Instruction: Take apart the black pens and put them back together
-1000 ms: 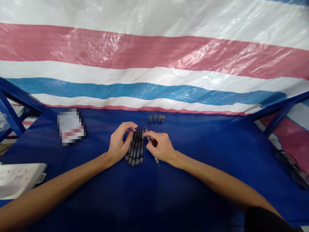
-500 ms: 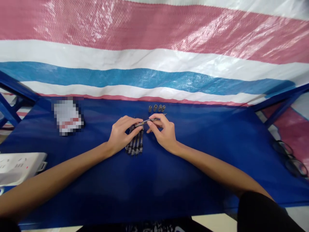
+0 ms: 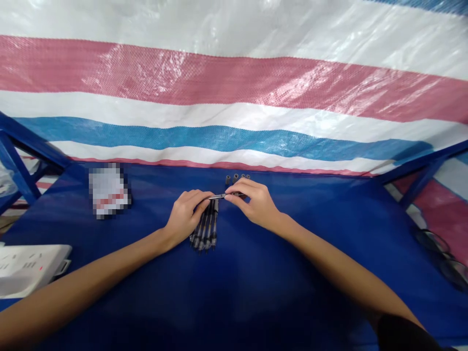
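Between my hands is a slim pen [image 3: 218, 196], held nearly level above the table. My left hand [image 3: 185, 213] pinches its left end between thumb and fingers. On the other end, my right hand [image 3: 257, 204] closes thumb and fingertips, hiding part of the pen. Below and beside my left hand, several clear-barrelled pens with dark ends [image 3: 207, 230] lie side by side, their upper parts partly covered by that hand. Just beyond my right hand stand several small grey hollow cylinders [image 3: 236, 178] in a row.
The blue table [image 3: 234, 287] meets a striped plastic sheet [image 3: 226, 139] at its back. A blurred-out white and red item [image 3: 108, 190] lies at left, with a white power strip [image 3: 32, 268] nearer me. A pair of glasses [image 3: 444, 256] rests at the right edge.
The view has tilted up, so everything sits lower in the picture. The pen has turned from slanted to nearly level, and both hands still hold it.
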A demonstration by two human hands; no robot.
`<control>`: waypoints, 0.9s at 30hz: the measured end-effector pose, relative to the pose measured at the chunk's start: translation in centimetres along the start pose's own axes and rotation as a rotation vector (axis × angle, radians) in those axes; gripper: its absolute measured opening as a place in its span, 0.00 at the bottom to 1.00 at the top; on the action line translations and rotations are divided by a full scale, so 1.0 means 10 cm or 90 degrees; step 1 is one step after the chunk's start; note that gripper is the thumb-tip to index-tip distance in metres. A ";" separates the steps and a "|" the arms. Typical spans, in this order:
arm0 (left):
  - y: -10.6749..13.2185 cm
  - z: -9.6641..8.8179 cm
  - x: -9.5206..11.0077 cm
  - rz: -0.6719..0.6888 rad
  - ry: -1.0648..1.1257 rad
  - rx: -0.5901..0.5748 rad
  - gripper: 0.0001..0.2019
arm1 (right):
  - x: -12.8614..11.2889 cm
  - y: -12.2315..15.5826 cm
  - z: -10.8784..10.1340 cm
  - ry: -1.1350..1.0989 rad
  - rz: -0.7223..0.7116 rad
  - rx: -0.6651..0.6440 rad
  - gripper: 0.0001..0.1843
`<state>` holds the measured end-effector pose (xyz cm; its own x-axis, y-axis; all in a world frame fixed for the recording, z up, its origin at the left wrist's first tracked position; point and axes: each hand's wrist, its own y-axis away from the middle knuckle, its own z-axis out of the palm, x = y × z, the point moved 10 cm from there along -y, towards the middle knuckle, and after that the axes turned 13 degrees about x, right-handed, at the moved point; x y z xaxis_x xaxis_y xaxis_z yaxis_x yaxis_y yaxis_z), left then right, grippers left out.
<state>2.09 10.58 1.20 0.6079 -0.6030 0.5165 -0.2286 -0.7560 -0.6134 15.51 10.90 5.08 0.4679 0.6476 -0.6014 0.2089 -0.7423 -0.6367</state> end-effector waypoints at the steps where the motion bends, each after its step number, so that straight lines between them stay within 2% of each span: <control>1: 0.01 0.03 0.02 0.017 -0.009 -0.013 0.13 | -0.01 0.01 0.02 0.009 -0.014 -0.013 0.09; 4: 0.03 0.05 0.09 0.068 -0.022 -0.014 0.14 | -0.04 0.07 0.11 0.036 -0.054 -0.064 0.11; 8: 0.07 0.05 0.12 0.084 -0.009 -0.011 0.14 | -0.11 0.15 0.22 0.119 -0.122 -0.151 0.13; 14: 0.13 0.07 0.18 0.145 -0.038 -0.011 0.15 | -0.12 0.18 0.26 0.259 -0.179 -0.228 0.22; 17: 0.14 0.06 0.22 0.178 -0.040 -0.004 0.14 | -0.16 0.19 0.25 0.274 -0.221 -0.221 0.22; 22: 0.11 0.01 0.23 0.202 -0.060 0.016 0.14 | -0.29 0.19 0.19 0.244 -0.296 -0.163 0.16; 27: 0.11 -0.04 0.32 0.291 -0.092 0.039 0.11 | -0.32 0.19 0.20 0.227 -0.293 -0.172 0.15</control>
<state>3.47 7.68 2.46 0.5562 -0.8249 0.1008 -0.4541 -0.4032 -0.7945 12.70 7.74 4.79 0.5259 0.8479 -0.0677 0.6437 -0.4487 -0.6199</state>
